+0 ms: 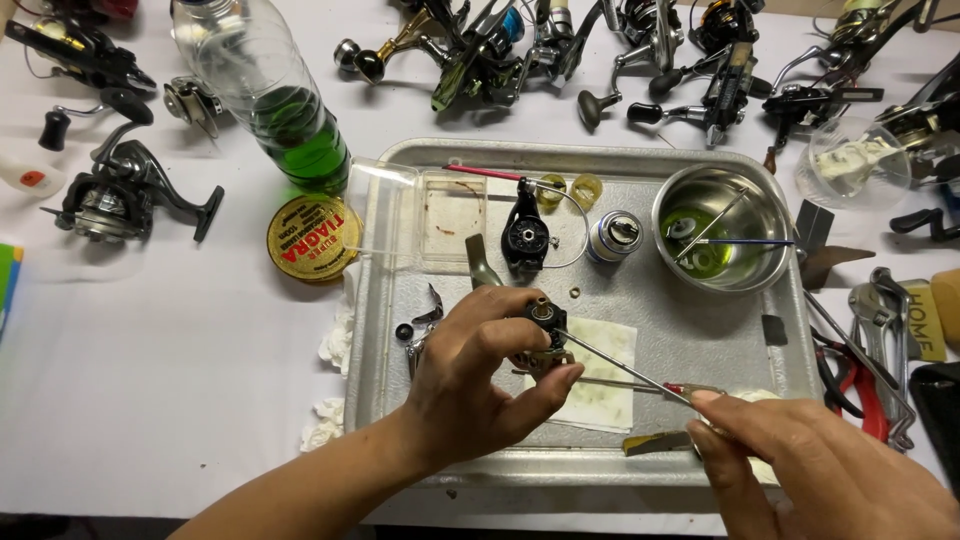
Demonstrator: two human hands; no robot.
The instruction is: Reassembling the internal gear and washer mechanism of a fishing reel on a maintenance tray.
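A big white table point(150, 380) holds everything. On it sits a flat metal tray point(720, 345), and I tell each place from this tray.

Beyond the far edge of the tray lies a row of fishing reels point(520, 50). Off the tray's left side stand a clear bottle with green liquid point(285, 110), a round yellow tin point(313, 237) and another grey reel point(120, 195). Off the right side lie pliers with red handles point(850, 385).

In the tray's far right corner sits a steel bowl point(775, 200) with green liquid in it. In the far middle lie a black reel body point(527, 235) and a small spool point(613, 235). A stained paper towel point(605, 375) lies on the tray's near middle.

The left hand point(470, 380) is over the near middle of the tray, above that towel. Its fingers curl around and pinch a small dark reel part point(545, 322), with the open end facing up.

The right hand point(820, 470) is over the tray's near right corner. Its fingers are pressed together, pinching the end of a thin metal tool point(625, 370).

The tool is long and thin. It slants from the right hand up and to the left, toward the tray's middle. Its tip sits right at the small reel part, just touching or almost touching; I cannot tell which. So the part lies to the left of the right hand's fingers, and the left hand is the one holding it.
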